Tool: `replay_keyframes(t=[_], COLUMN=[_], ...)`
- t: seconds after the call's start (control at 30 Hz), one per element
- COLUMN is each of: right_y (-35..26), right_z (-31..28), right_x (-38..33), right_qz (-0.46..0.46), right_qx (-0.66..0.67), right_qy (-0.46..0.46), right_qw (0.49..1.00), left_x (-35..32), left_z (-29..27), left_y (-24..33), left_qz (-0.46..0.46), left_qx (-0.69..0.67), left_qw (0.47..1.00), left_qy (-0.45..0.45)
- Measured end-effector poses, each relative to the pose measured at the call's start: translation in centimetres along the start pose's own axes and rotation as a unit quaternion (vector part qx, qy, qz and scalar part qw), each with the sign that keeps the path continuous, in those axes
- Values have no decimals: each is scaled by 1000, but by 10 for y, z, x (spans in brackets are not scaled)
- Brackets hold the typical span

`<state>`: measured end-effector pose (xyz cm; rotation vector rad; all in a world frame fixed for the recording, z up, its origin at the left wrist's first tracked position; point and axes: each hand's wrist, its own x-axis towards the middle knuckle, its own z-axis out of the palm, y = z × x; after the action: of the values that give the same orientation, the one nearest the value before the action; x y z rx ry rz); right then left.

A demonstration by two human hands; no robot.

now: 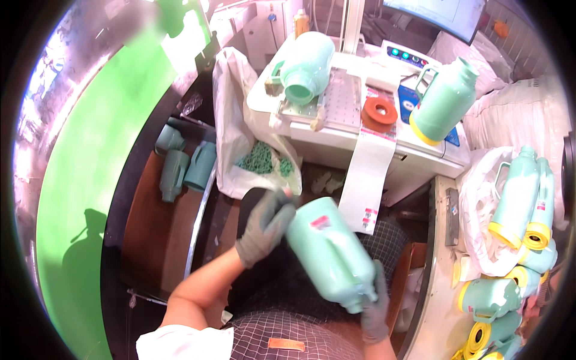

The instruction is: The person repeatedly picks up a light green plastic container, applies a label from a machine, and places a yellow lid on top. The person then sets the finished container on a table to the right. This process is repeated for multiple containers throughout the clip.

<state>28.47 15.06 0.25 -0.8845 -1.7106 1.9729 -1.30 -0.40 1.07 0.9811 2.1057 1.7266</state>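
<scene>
- Gripping the mint-green jug (pixel 342 264) at its neck end with the gloved right hand (pixel 375 312), fingers closed along the outer side and pointing upward, forearm barely entering from the lower edge.
- Holding the jug aslant between both hands, neck down by the right hand, broad base up beside the left, handle facing upward.
- Raising the gloved left hand (pixel 264 231) at the jug's base, fingers bent and blurred; cannot tell whether gripping the rim or only beside it.
- Reaching from the lower left with the left forearm (pixel 210 276), bare below a white sleeve, elbow bent.
- Showing a small red sticker (pixel 320 223) on the jug, just right of the left hand.
- Seen beyond the hands: a white label strip (pixel 366 174) hanging off the bench (pixel 318 132), under an orange-red ring (pixel 379 114).
- Seen beyond the left hand: a white bag (pixel 231 120) with green scraps (pixel 258 159).
- Seen right of the right hand: yellow-rimmed jugs (pixel 489 297).
</scene>
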Motion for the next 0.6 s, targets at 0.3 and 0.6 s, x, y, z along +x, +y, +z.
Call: replay_keyframes(t=[0.3, 0.6], right_y=[-79, -155], right_z=[-39, 32], right_x=[64, 216], right_qz=[-318, -486], right_qx=[58, -339], right_qy=[141, 156], right_qw=[936, 790], left_x=[280, 52], left_z=[-36, -99], left_y=[-24, 121], left_qz=[454, 435], left_qx=[617, 281], left_qw=[639, 837], left_qy=[68, 177])
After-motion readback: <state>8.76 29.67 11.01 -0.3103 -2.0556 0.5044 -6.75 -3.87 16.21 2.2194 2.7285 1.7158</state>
